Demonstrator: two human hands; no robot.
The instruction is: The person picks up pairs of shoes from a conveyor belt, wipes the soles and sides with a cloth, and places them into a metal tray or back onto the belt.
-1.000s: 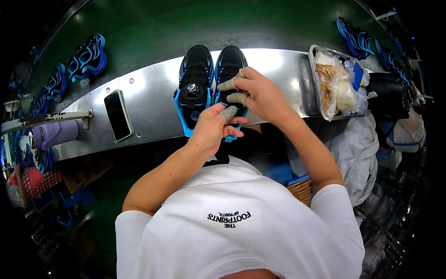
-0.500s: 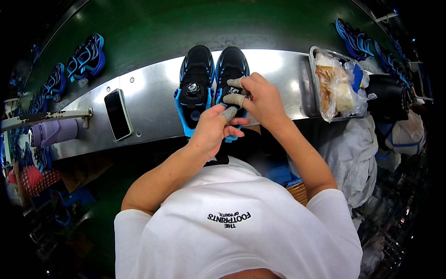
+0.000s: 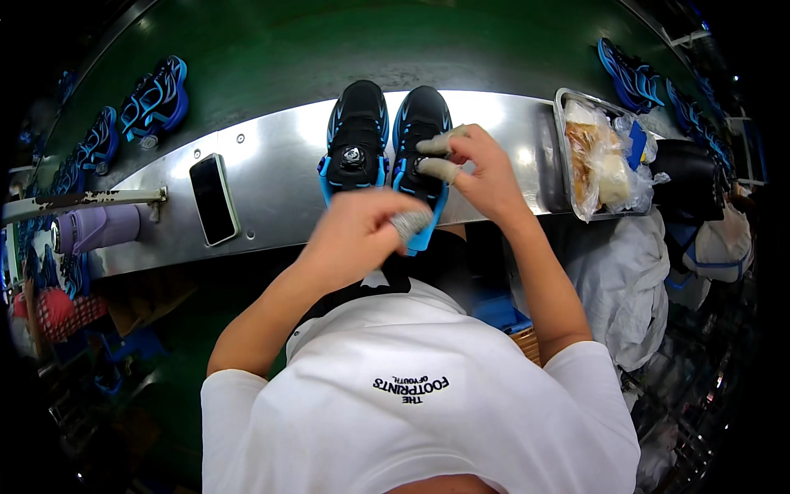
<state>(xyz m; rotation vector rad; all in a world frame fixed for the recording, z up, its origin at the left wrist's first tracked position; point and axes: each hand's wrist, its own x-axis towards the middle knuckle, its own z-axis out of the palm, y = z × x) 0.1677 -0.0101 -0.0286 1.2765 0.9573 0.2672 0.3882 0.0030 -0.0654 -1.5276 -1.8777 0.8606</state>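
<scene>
A pair of black and blue sports shoes stands side by side on the metal ledge in front of me, toes pointing away. On top of the left shoe [image 3: 358, 115] a round dial [image 3: 352, 156] shows. My right hand [image 3: 481, 169] reaches over the right shoe [image 3: 421, 111]; its covered thumb and a covered finger press in at the tongue, hiding that shoe's dial area. My left hand [image 3: 354, 230], smeared by motion, hovers over the heels and covers part of them. A grey wrap is on one of its digits, and I cannot make out anything in it.
A phone [image 3: 214, 200] lies left of the shoes, beyond it a purple bottle [image 3: 107, 229] and a worn metal bar [image 3: 90, 200]. To the right sits a metal tray [image 3: 562, 123] with bagged items. More shoes [image 3: 156, 99] rest on the green surface [image 3: 271, 49] at both sides.
My left hand has pulled away from the right hand and moved left and down, its fingers curling in. My right hand has shifted slightly right, its covered fingertips closer together.
</scene>
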